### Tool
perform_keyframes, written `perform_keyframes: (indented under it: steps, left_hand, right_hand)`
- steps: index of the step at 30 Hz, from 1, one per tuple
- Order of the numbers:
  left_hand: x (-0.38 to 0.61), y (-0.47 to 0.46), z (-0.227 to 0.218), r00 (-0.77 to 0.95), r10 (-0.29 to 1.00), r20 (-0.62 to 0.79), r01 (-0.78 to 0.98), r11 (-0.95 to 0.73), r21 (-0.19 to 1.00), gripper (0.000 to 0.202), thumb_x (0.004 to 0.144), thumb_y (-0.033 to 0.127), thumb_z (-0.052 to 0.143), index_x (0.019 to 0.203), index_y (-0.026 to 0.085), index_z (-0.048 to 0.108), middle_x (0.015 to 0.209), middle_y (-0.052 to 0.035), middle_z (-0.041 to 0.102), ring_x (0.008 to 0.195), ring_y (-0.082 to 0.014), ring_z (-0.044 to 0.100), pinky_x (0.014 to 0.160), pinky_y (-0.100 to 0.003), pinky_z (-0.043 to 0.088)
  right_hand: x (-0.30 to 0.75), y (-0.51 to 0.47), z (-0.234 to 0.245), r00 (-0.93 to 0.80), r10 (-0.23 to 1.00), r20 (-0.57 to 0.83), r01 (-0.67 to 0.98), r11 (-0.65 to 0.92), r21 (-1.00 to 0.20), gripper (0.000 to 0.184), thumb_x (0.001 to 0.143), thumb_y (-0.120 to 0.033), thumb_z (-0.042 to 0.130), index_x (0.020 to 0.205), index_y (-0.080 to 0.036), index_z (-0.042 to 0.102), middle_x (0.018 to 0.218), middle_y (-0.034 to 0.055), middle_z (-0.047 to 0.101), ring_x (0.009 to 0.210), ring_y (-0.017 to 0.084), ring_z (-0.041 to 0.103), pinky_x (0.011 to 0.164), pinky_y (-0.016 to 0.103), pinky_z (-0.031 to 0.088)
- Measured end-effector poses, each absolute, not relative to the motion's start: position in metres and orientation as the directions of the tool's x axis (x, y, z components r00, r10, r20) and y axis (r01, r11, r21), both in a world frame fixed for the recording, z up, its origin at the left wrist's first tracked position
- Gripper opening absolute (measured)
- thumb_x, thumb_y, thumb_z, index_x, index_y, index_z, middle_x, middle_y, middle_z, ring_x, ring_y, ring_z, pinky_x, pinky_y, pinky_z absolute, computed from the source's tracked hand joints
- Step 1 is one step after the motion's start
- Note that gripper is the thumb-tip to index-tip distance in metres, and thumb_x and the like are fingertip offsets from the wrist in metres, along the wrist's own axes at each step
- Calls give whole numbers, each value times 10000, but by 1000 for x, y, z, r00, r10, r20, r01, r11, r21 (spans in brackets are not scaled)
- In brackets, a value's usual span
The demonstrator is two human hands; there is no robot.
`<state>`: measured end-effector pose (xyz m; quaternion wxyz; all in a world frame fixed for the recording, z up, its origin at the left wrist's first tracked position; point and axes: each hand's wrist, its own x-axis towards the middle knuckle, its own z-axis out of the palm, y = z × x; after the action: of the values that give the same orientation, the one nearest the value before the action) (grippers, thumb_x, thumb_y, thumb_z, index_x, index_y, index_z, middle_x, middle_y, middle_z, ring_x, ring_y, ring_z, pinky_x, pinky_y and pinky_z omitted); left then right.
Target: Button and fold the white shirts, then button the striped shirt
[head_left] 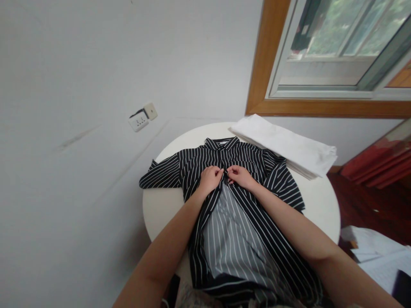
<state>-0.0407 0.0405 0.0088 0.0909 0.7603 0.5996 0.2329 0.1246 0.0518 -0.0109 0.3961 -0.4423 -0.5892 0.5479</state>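
A black shirt with white stripes (pixel 199 164) lies face up, its collar toward the wall and its sleeves spread to both sides. Below the chest its front hangs apart, showing the greyish striped inside of the back. My left hand (pixel 210 179) pinches the left front edge at mid-chest. Close beside it, my right hand (pixel 239 176) pinches the right front edge. The fingertips of both hands nearly meet at the placket. Any button between them is too small to make out. Above the hands, the front is together up to the collar.
The round white table (pixel 163 214) stands against the wall. A stack of folded white material (pixel 285 143) lies at its back right. A wall socket (pixel 138 121) is at the left, a wood-framed window (pixel 321 107) at the upper right. Papers (pixel 379 248) lie lower right, near red cloth (pixel 382 162).
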Motion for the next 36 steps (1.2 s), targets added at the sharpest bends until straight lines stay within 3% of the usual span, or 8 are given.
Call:
perform_keyframes:
  steps: [10, 19, 29, 36]
  left_hand:
    - [-37, 36, 5, 151, 958, 242, 894, -237, 380, 277, 935, 349, 439, 798, 200, 628, 857, -46, 631, 884, -195, 572, 828, -325, 405]
    - [-40, 39, 4, 175, 952, 251, 878, -266, 397, 276, 936, 340, 444, 804, 200, 642, 829, -39, 636, 875, -189, 580, 828, -311, 415]
    - [-40, 41, 0, 183, 946, 266, 858, -286, 426, 268, 939, 305, 439, 813, 187, 645, 853, -51, 645, 884, -193, 581, 846, -320, 417]
    - [-39, 41, -1, 189, 942, 276, 868, -292, 401, 272, 945, 273, 415, 842, 187, 652, 889, -59, 646, 906, -194, 575, 857, -323, 417]
  right_hand:
    - [124, 50, -9, -289, 955, 64, 100, 96, -990, 154, 716, -244, 603, 852, -171, 600, 693, -35, 555, 553, 81, 537, 444, 184, 519]
    - [124, 49, -10, -291, 955, 60, 104, 94, -990, 146, 728, -217, 615, 855, -169, 668, 687, -19, 606, 572, 95, 563, 475, 194, 535]
    - [130, 50, 2, -363, 931, -30, -5, -34, -999, 134, 790, -279, 659, 844, -157, 660, 744, 9, 656, 601, 85, 624, 500, 172, 554]
    - [123, 55, -1, -291, 951, -105, -10, -113, -994, 92, 747, -185, 694, 781, -145, 619, 651, -22, 619, 549, 73, 616, 457, 153, 532]
